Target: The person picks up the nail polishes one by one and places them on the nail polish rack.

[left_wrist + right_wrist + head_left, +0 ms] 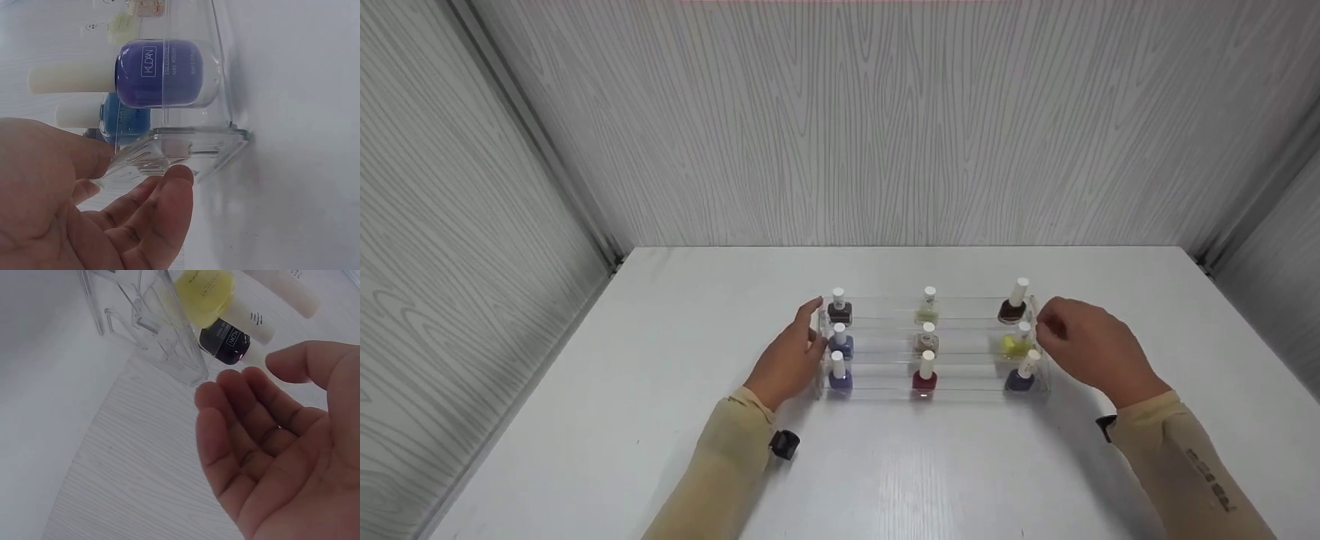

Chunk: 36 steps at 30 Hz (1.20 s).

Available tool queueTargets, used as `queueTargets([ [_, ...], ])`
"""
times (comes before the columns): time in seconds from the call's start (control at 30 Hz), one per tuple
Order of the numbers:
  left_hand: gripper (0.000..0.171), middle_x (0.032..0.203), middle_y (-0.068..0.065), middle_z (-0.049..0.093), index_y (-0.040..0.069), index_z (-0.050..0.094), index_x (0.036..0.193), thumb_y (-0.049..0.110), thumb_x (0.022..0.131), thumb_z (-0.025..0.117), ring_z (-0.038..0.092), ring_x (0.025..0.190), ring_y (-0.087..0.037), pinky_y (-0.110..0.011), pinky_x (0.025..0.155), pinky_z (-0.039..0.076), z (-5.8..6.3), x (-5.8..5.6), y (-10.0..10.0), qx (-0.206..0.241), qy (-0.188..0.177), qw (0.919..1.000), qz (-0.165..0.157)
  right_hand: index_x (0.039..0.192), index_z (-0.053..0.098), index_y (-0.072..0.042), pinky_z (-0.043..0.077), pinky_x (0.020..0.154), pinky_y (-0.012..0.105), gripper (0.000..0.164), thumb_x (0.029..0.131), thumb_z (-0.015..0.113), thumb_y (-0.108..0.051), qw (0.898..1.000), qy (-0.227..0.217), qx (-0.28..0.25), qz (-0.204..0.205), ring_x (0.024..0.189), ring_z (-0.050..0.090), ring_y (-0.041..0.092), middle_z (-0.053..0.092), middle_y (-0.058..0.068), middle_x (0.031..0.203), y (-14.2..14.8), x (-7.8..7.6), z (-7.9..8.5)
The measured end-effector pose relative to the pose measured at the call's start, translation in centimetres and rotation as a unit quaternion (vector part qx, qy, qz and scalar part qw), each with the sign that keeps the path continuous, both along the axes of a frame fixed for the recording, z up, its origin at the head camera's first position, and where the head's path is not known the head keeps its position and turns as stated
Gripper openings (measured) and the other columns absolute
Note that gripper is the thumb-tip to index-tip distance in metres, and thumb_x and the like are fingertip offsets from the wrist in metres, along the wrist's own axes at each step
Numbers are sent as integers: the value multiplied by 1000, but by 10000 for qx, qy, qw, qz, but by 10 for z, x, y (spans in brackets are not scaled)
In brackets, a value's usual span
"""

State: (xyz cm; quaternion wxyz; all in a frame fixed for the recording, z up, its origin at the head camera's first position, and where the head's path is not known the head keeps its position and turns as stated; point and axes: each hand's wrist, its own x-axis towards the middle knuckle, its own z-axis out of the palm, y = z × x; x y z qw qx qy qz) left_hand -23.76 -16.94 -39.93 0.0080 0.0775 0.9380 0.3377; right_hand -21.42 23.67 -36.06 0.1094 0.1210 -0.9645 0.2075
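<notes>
A clear acrylic nail polish rack stands on the white table with several white-capped bottles on its three tiers. My left hand holds its left end, thumb at the panel's edge and fingertips against the outer side. Close to that hand are a purple bottle and a blue bottle. Beside the rack's right end is my right hand, its fingers loosely bent and nothing in it. Its fingertips are near the end panel and a dark bottle. A yellow bottle sits just beyond.
In the middle column stand a red bottle, a pinkish one and a pale yellow-green one. A dark bottle leans at the top right. Wood-grain panels enclose the white table at the back and sides.
</notes>
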Motion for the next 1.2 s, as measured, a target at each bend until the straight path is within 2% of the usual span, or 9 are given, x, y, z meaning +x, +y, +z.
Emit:
queueTargets([
  [0.1, 63, 118, -6, 65, 20, 22, 165, 25, 109, 52, 61, 90, -19, -42, 83, 51, 0, -1, -1, -39, 4, 10000, 10, 99, 69, -7, 42, 61, 35, 15, 99, 57, -16, 9988, -476, 125, -49, 72, 55, 19, 66, 2, 85, 0, -2, -3],
  [0.17, 63, 119, -6, 66, 20, 22, 165, 25, 109, 52, 61, 90, -19, -42, 83, 51, -1, 0, -2, -43, -12, 10000, 16, 99, 68, -6, 41, 60, 35, 16, 99, 57, -17, 9977, -644, 201, -103, 71, 54, 19, 65, 3, 84, 0, -3, -5],
  [0.33, 63, 119, -7, 65, 20, 22, 165, 25, 109, 51, 62, 92, -20, -43, 86, 51, -4, -1, -3, -57, -57, 10000, 23, 95, 66, -4, 39, 57, 35, 16, 99, 58, -17, 9960, -801, 239, -301, 67, 52, 20, 62, 4, 78, -1, -5, -9],
  [0.57, 63, 120, -8, 65, 19, 23, 165, 25, 109, 51, 62, 97, -22, -45, 90, 51, -5, -9, 1, -89, 98, 9999, -56, 95, 67, -3, 40, 57, 36, 21, 101, 58, -20, 9927, -1088, 339, -407, 68, 53, 20, 64, 5, 80, 3, -8, -7],
  [0.73, 63, 118, -7, 66, 19, 23, 165, 25, 109, 51, 62, 94, -22, -45, 88, 51, -6, -10, 0, -66, 81, 9998, -145, 96, 67, -3, 40, 57, 35, 22, 101, 56, -22, 9920, -1080, 324, -558, 69, 54, 21, 63, 5, 80, 6, -6, -6],
  [0.83, 63, 121, -7, 65, 19, 23, 165, 26, 109, 51, 62, 96, -21, -44, 89, 51, -3, -9, -3, 44, 22, 10000, -51, 97, 67, -3, 39, 57, 35, 22, 101, 56, -22, 9942, -848, 229, -626, 68, 53, 21, 63, 5, 79, 7, -5, -5],
  [0.97, 61, 127, -7, 64, 19, 28, 164, 32, 109, 52, 64, 103, -22, -43, 88, 53, 10, -7, -9, 397, 163, 9985, 327, 97, 68, -4, 39, 55, 35, 20, 100, 56, -19, 9976, -182, 3, -671, 65, 53, 21, 64, 6, 78, 9, -8, -2],
  [1.07, 61, 130, -9, 61, 16, 31, 162, 36, 108, 53, 63, 111, -24, -45, 89, 53, 23, -6, -15, 688, 507, 9952, 474, 94, 69, -5, 39, 53, 36, 17, 99, 55, -14, 9958, 519, -223, -722, 63, 54, 22, 65, 7, 76, 9, -11, -2],
  [1.2, 62, 134, -12, 57, 13, 34, 160, 38, 108, 54, 57, 125, -27, -49, 99, 50, 38, -4, -25, 858, 1122, 9877, 665, 93, 70, -5, 42, 57, 38, 17, 99, 55, -11, 9869, 1330, -473, -787, 65, 57, 24, 66, 9, 79, 7, -13, -5],
])
